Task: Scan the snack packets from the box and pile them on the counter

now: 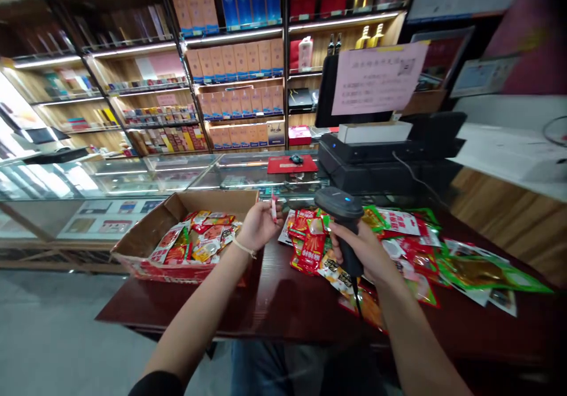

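Note:
My right hand (365,248) is wrapped around the handle of a black barcode scanner (339,204), which has a small blue light on top and a cord running down. In my left hand (259,224) a small red-and-white packet (273,209) is pinched upright, facing the scanner but apart from it. Left of that hand stands an open cardboard box (186,272) with several snack packets (212,239) inside. A loose pile of red, green and white snack packets (308,248) lies under and around the scanner. My right hand hides part of the pile.
The dark red table (283,301) carries the box and the pile. Behind it is a glass counter (177,171) with a mouse (296,159) on a red mat (279,164). A monitor with a pink notice (376,80) stands behind a black register (354,159). Stocked shelves line the back.

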Action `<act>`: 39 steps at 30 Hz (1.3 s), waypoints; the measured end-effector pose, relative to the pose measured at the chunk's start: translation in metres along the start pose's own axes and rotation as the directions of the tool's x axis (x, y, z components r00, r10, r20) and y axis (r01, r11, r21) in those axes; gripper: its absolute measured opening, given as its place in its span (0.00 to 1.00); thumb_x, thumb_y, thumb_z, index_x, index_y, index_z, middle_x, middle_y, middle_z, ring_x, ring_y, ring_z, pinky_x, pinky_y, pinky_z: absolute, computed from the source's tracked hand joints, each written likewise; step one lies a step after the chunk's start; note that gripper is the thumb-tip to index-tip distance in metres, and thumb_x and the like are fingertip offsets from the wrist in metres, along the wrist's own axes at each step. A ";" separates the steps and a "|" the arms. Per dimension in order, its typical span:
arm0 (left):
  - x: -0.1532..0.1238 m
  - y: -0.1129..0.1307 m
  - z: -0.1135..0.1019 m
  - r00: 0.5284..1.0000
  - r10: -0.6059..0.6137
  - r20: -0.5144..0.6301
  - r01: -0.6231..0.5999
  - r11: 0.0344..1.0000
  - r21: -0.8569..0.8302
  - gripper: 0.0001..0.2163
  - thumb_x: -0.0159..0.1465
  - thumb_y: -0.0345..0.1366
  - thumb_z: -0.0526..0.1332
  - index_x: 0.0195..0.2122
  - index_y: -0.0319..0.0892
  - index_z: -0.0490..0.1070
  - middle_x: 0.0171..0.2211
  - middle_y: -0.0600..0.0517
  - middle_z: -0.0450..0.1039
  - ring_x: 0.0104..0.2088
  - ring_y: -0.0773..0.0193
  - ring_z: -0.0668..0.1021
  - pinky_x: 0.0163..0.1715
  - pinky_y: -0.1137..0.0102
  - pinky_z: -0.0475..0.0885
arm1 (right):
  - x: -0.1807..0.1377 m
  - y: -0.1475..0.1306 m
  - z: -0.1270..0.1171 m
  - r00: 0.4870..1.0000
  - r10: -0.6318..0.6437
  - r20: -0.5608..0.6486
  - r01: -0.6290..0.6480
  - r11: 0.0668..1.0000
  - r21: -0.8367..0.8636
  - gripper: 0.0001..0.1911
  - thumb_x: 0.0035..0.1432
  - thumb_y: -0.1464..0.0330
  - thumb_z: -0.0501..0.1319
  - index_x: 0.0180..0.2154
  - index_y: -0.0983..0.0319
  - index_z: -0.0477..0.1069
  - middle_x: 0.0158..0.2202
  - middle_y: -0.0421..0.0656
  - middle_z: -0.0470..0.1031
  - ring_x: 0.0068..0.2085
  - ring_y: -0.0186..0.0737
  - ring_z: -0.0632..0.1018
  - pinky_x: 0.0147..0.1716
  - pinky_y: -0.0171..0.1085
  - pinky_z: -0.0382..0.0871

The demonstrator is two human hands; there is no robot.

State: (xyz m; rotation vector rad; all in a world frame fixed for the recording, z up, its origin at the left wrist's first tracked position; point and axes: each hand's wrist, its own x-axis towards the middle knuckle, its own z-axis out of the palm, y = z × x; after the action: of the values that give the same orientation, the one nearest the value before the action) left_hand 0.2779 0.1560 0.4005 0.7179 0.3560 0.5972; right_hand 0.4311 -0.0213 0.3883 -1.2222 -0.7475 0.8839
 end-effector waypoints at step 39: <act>0.066 -0.142 -0.011 0.930 0.074 -0.359 -0.156 0.966 -0.206 0.01 0.63 0.27 0.61 0.36 0.37 0.72 0.33 0.47 0.80 0.35 0.66 0.82 0.45 0.68 0.77 | -0.047 0.045 -0.064 0.946 0.068 -0.317 -0.139 0.968 -0.208 0.23 0.49 0.51 0.68 0.31 0.58 0.61 0.16 0.32 0.66 0.15 0.31 0.66 0.13 0.32 0.63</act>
State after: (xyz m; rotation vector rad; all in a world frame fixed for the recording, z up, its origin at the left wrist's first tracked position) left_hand 0.3781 0.1176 0.2861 0.4069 0.5652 0.8680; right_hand 0.4566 -0.0876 0.3310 -1.5745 -0.5450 0.6814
